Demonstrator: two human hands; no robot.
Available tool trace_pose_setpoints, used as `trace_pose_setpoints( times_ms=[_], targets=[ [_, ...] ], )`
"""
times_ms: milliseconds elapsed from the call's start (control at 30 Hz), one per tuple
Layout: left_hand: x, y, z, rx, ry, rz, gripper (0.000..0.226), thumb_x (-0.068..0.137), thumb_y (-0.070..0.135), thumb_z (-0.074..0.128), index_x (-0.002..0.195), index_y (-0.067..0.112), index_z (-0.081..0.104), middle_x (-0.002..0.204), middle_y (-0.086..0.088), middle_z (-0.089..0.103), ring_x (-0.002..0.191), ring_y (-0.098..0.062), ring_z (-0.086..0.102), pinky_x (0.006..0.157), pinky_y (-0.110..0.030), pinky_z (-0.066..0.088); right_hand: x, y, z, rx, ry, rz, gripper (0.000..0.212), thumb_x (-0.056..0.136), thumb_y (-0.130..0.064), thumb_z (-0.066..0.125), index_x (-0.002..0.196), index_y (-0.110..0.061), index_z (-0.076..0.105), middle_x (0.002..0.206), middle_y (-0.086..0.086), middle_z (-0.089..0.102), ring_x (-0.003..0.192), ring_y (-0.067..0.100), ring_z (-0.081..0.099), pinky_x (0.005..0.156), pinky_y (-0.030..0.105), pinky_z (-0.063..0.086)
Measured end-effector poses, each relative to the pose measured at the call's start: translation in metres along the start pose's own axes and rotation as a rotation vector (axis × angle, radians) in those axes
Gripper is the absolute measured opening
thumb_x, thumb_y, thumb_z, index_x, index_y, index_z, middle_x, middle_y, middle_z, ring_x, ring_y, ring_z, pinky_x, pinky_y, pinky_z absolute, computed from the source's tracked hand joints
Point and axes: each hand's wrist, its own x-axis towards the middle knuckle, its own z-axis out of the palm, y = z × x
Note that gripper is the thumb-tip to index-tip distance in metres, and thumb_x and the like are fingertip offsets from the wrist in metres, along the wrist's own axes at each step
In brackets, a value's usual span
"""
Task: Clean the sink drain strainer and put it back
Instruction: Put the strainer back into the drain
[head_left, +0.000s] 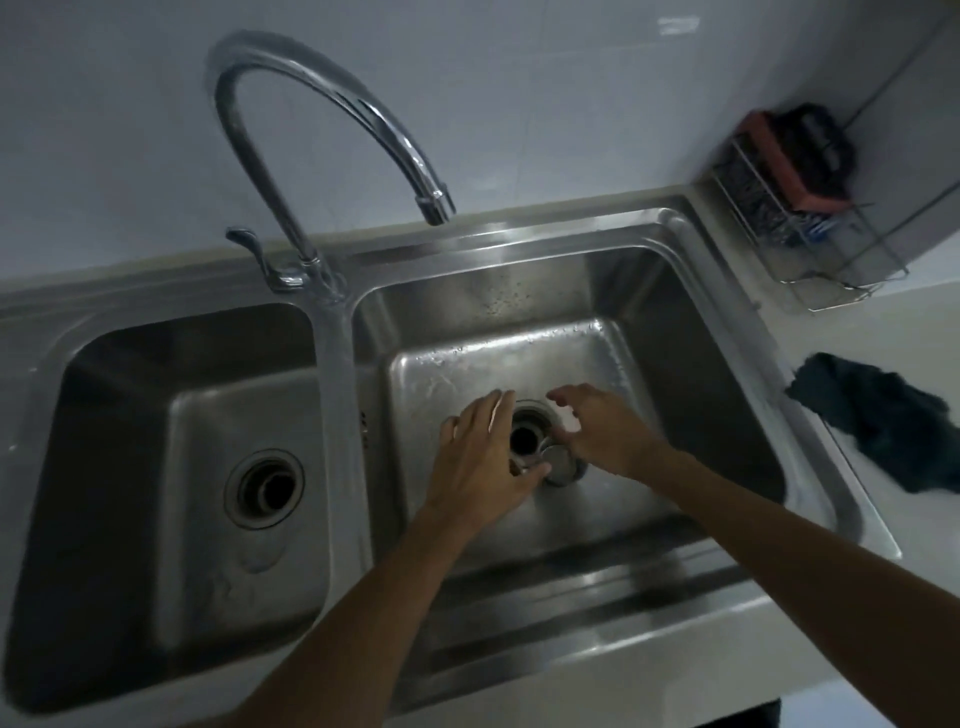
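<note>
Left hand (485, 457): palm down, fingers loosely spread and flat, lying over the left rim of the right-basin drain (524, 439). Thumb tip curls toward the near edge of the drain and appears to touch a thin metal piece there, possibly the strainer's bail; no closed grip visible, so contact only, uncertain

Right hand (605, 434): palm down, fingers half curled and splayed, hovering over the right rim of the same drain. Holds nothing that can be seen; underside of fingers hidden

Strainer (563, 467): a round metal body sits just off the near-right edge of the drain, partly under the right hand, tilted and not seated. Drain opening itself shows dark and open, so the strainer is out of its seat

Step in hand, judged: either lifting the strainer clear or settling it back; cannot tell which. No water runs from the faucet (332, 119) above and behind the drain, and no debris can be made out

Next move calls for a firm pinch on the strainer's rim or bail, then a level lift or a square drop into the opening

Outward from the drain: sink (675, 322) wall wet with droplets behind; dark cloth (878, 421) on the worktop (883, 322) far right; wire rack (810, 218) behind that
</note>
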Motion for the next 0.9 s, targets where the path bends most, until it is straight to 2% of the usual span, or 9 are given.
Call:
trace_pose_setpoints(
  times_ms=[100, 233, 400, 500, 700, 900],
  targets=[
    [0.004, 0.009, 0.031, 0.047, -0.050, 0.016, 0.101, 0.080, 0.073, 0.062, 0.158, 0.020, 0.026, 0.164, 0.000, 0.032, 0.149, -0.021, 0.031, 0.118, -0.041, 0.028, -0.009, 0.032, 0.010, -0.229, -0.124, 0.001, 0.076, 0.086, -0.052, 0.071, 0.151, -0.023, 0.042, 0.143, 0.007, 0.050, 0.129, 0.033, 0.051, 0.103, 0.047, 0.050],
    [0.015, 0.014, 0.056, 0.079, -0.127, -0.034, 0.104, 0.081, 0.075, 0.060, 0.158, 0.014, 0.028, 0.165, -0.005, 0.030, 0.150, -0.023, 0.030, 0.119, -0.039, 0.026, -0.009, 0.051, 0.026, -0.358, -0.147, -0.080, 0.086, 0.081, -0.055, 0.075, 0.152, -0.022, 0.039, 0.146, 0.008, 0.048, 0.129, 0.034, 0.051, 0.099, 0.045, 0.051],
    [0.024, 0.014, 0.070, 0.126, -0.112, -0.055, 0.099, 0.075, 0.077, 0.053, 0.151, 0.015, 0.042, 0.156, -0.005, 0.043, 0.143, -0.025, 0.040, 0.112, -0.040, 0.029, 0.005, 0.058, 0.038, -0.396, -0.165, -0.146, 0.090, 0.080, -0.059, 0.076, 0.151, -0.019, 0.038, 0.142, 0.010, 0.048, 0.124, 0.034, 0.052, 0.093, 0.046, 0.053],
    [0.025, 0.011, 0.075, 0.184, -0.128, -0.065, 0.099, 0.078, 0.077, 0.055, 0.153, 0.015, 0.038, 0.157, -0.005, 0.041, 0.143, -0.025, 0.038, 0.114, -0.041, 0.026, 0.011, 0.061, 0.043, -0.415, -0.179, -0.181, 0.094, 0.081, -0.061, 0.075, 0.153, -0.018, 0.034, 0.140, 0.011, 0.049, 0.124, 0.033, 0.052, 0.092, 0.045, 0.054],
    [0.022, 0.002, 0.082, 0.197, -0.135, -0.120, 0.100, 0.079, 0.074, 0.059, 0.157, 0.017, 0.032, 0.159, -0.006, 0.038, 0.146, -0.025, 0.035, 0.116, -0.043, 0.023, 0.024, 0.061, 0.040, -0.376, -0.142, -0.207, 0.087, 0.081, -0.063, 0.073, 0.149, -0.018, 0.042, 0.137, 0.008, 0.054, 0.121, 0.029, 0.056, 0.087, 0.043, 0.055],
    [0.020, -0.010, 0.081, 0.177, -0.128, -0.206, 0.105, 0.078, 0.076, 0.057, 0.159, 0.018, 0.025, 0.166, -0.007, 0.026, 0.154, -0.026, 0.023, 0.122, -0.049, 0.020, 0.049, 0.045, 0.035, -0.345, -0.094, -0.237, 0.086, 0.080, -0.062, 0.074, 0.148, -0.019, 0.044, 0.134, 0.007, 0.058, 0.119, 0.028, 0.058, 0.083, 0.042, 0.056]
  ],
)
